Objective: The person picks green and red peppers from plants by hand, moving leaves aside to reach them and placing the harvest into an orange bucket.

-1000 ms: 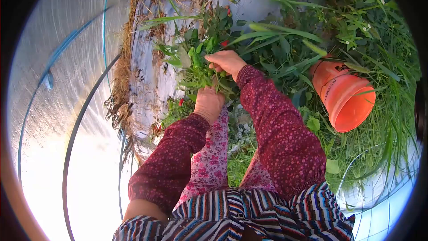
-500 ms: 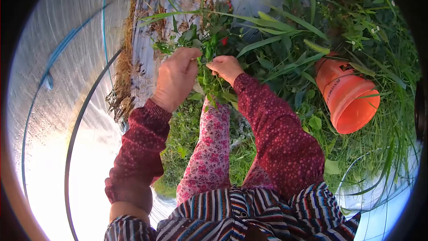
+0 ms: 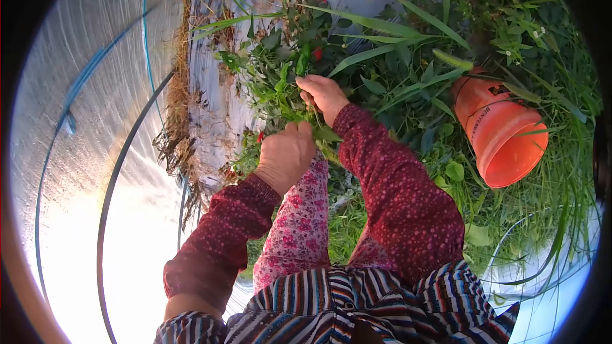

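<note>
A bushy pepper plant [image 3: 280,86] stands in front of my legs, with green fruit and a few red spots of fruit among its leaves. My right hand [image 3: 326,97] is closed at its right side, thumb and fingers pinching the greenery just below a dark green pepper [image 3: 304,62]. Lower down and to the left, my left hand [image 3: 287,156] is curled shut at the plant's near edge. Its fingertips are turned away, so whatever they grip is hidden. A red pepper [image 3: 261,136] shows just above that hand.
An orange bucket [image 3: 491,124] lies tipped on its side in tall grass [image 3: 542,216] at the right. Grey plastic mulch [image 3: 220,95] covers the bed. Translucent sheeting [image 3: 95,121] and a dark hose-like tube [image 3: 115,178] run along the left. Long grass blades cross above the plant.
My left hand has moved down and toward me, from the plant's upper left to below my right hand. My right hand stays nearly in place, slightly higher among the leaves.
</note>
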Available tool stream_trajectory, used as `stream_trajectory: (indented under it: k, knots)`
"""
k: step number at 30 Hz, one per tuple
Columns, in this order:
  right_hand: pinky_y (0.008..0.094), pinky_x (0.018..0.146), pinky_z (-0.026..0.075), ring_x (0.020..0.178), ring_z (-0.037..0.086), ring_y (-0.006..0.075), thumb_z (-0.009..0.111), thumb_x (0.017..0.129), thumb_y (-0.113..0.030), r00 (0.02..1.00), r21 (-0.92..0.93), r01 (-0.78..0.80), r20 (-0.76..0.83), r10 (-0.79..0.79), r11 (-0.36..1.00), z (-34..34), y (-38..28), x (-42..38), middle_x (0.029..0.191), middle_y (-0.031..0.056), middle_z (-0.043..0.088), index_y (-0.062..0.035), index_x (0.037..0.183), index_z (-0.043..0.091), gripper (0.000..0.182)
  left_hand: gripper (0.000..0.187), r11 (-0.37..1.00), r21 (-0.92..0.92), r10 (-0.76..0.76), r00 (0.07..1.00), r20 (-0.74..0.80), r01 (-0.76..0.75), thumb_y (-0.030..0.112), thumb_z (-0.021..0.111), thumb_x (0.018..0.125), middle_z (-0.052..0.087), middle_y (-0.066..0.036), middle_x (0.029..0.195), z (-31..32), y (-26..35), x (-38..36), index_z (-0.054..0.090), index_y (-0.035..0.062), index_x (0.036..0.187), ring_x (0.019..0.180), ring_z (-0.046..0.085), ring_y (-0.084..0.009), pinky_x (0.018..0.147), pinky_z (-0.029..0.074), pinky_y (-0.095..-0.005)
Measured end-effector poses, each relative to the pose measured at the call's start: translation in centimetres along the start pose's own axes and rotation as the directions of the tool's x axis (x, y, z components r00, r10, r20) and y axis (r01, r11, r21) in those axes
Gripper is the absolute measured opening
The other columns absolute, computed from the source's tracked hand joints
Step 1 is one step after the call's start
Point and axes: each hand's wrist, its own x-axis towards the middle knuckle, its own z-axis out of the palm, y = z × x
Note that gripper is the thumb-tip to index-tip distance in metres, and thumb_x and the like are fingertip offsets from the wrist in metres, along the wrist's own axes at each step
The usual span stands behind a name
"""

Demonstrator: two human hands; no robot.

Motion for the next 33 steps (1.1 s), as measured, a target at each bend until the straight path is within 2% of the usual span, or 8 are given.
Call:
stream_trajectory:
  k: [7,9,13,16,21,24,31,33]
  knots:
    - [0.0228,0.047,0.029,0.052,0.038,0.005,0.062,0.084,-0.019,0.988,-0.096,0.084,-0.118,-0.095,0.992,-0.4,3.5,1.2,0.059,-0.0048,0.045,-0.0083,0.068,0.053,0.021,0.019,0.967,-0.245,-0.076,0.997,-0.015,0.07,0.018,0.06,0.076,0.058,-0.012,0.072,-4.1,-0.6,-0.5,0.051,0.0017,0.079,0.06,0.062,-0.0267,0.051,0.049,-0.0349]
    - [0.0299,0.051,0.038,0.054,0.049,0.0101,0.064,0.08,-0.025,0.975,-0.19,0.114,-0.168,-0.147,0.975,-1.0,4.1,1.8,0.055,0.0022,0.052,-0.0035,0.062,0.055,0.028,0.018,0.773,-0.631,0.037,0.987,0.156,0.071,0.015,0.06,0.076,0.06,-0.013,0.072,-5.7,-1.3,-0.9,0.05,0.0009,0.079,0.059,0.06,-0.0286,0.054,0.047,-0.0362]
    - [0.0367,0.054,0.04,0.053,0.05,0.0223,0.062,0.079,-0.03,0.926,-0.494,0.181,-0.207,-0.317,0.85,-1.0,4.5,2.3,0.057,0.0106,0.052,-0.0021,0.068,0.055,0.031,0.006,0.467,-0.884,-0.134,0.989,-0.07,0.001,0.008,0.054,0.079,0.053,-0.008,0.067,-4.4,-3.8,1.5,0.052,0.0022,0.082,0.056,0.05,-0.0162,0.055,0.042,-0.0302]
    - [0.0396,0.056,0.04,0.056,0.051,0.0276,0.061,0.08,-0.032,0.942,-0.496,0.171,-0.17,-0.288,0.851,-1.2,3.6,1.3,0.061,0.013,0.054,-0.0021,0.07,0.055,0.032,0.005,0.31,-0.927,-0.27,0.954,0.128,0.212,0.006,0.051,0.082,0.049,-0.006,0.066,-3.0,-5.5,4.1,0.055,0.0029,0.084,0.059,0.044,-0.0112,0.055,0.04,-0.0278]
    - [0.0402,0.058,0.041,0.061,0.055,0.0293,0.061,0.081,-0.034,0.944,-0.577,0.143,-0.166,-0.287,0.804,-1.6,4.3,1.3,0.064,0.0133,0.056,-0.0024,0.071,0.056,0.033,0.014,0.501,-0.849,-0.297,0.955,0.014,0.168,0.014,0.054,0.084,0.052,-0.009,0.064,0.4,-5.8,7.5,0.056,0.0002,0.088,0.06,0.051,-0.0159,0.059,0.044,-0.0303]
    - [0.0366,0.058,0.044,0.058,0.054,0.0232,0.059,0.084,-0.032,0.915,-0.501,0.246,-0.163,-0.37,0.83,-1.5,5.4,2.2,0.062,0.0094,0.056,-0.0043,0.081,0.062,0.028,0.039,0.721,-0.586,-0.378,0.919,0.114,0.37,0.035,0.064,0.076,0.063,-0.02,0.078,2.2,-5.0,10.1,0.058,-0.0029,0.083,0.078,0.061,-0.0352,0.07,0.048,-0.0415]
    - [0.0263,0.054,0.042,0.059,0.053,0.0095,0.053,0.089,-0.023,0.99,-0.067,0.138,-0.029,-0.14,0.988,-1.4,4.2,0.8,0.065,0.0017,0.058,-0.0018,0.09,0.063,0.023,0.032,0.567,-0.708,-0.433,0.883,0.179,0.422,0.027,0.063,0.074,0.061,-0.015,0.074,3.8,-6.2,10.2,0.058,-0.0017,0.085,0.07,0.06,-0.026,0.067,0.047,-0.0362]
    - [0.0255,0.053,0.04,0.057,0.051,0.0108,0.053,0.089,-0.021,0.992,-0.029,0.126,-0.024,-0.127,0.992,-1.3,4.1,0.6,0.065,0.0029,0.057,-0.0008,0.091,0.062,0.023,0.027,0.386,-0.879,-0.373,0.919,0.13,0.281,0.021,0.06,0.074,0.057,-0.009,0.069,4.1,-6.0,9.6,0.057,-0.0009,0.089,0.065,0.055,-0.0173,0.062,0.045,-0.0331]
